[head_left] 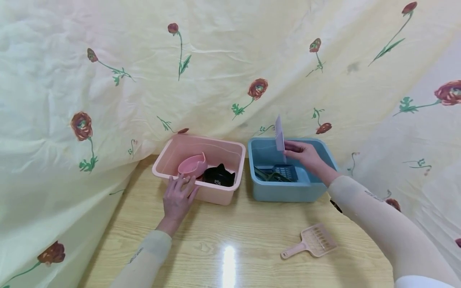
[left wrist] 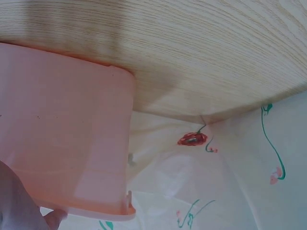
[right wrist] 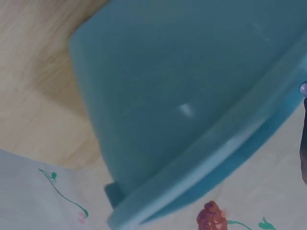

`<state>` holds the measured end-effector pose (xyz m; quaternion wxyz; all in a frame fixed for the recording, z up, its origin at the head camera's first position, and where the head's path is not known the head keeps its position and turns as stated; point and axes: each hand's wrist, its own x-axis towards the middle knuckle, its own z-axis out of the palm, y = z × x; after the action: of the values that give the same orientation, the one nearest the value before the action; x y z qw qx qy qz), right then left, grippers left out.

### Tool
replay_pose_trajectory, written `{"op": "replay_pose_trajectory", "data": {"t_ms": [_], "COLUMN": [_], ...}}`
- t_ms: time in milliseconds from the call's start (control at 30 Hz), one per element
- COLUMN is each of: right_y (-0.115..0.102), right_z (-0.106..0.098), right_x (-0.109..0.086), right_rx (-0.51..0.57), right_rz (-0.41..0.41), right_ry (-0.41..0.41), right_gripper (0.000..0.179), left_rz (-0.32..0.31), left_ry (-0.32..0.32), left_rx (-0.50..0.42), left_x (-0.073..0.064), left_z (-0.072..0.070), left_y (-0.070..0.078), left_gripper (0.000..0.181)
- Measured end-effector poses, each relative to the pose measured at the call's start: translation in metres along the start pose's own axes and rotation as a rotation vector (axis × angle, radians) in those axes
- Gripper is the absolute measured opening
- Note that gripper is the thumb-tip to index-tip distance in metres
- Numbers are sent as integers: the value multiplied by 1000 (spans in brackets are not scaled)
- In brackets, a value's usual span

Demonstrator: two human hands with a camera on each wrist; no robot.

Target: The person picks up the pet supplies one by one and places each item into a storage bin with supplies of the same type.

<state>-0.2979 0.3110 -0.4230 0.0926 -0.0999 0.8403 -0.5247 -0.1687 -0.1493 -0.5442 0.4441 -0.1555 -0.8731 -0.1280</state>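
My left hand [head_left: 178, 197] rests on the front rim of the pink bin [head_left: 214, 195], its fingers lying over the edge. Inside that bin sit a pink bowl [head_left: 192, 166] and a black bowl [head_left: 219, 177] with cat ears. Over the blue bin [head_left: 281, 193], my right hand [head_left: 304, 155] pinches a pale lavender litter scoop [head_left: 279, 136] held upright. A dark green scoop [head_left: 275, 176] and a dark blue slotted scoop [head_left: 286, 172] lie in the blue bin. The left wrist view shows the pink bin's outer wall [left wrist: 67, 124]; the right wrist view mostly shows the blue bin's wall [right wrist: 182, 96].
On the wooden table, a pink slotted litter scoop [head_left: 313, 241] lies in front of the blue bin. A flowered cloth [head_left: 216, 60] hangs behind both bins and along the sides. The two bins stand side by side with a narrow gap.
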Motion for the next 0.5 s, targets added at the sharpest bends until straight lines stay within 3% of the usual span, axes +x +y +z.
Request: {"op": "replay_pose_trajectory", "data": {"t_ms": [200,500], "right_y": [12,27], "right_z": [1,-6], "right_x": [1,-4], "right_rx": [48,-8], "right_rz": [24,55], "right_ry": [7,-70], "right_gripper": [62,71], "left_rz": [5,7], "left_ry": [25,20], "left_rx": [-1,-12], "left_x": [0,1], "left_z": [1,1], "left_y": [0,-1], "left_gripper": [41,36]}}
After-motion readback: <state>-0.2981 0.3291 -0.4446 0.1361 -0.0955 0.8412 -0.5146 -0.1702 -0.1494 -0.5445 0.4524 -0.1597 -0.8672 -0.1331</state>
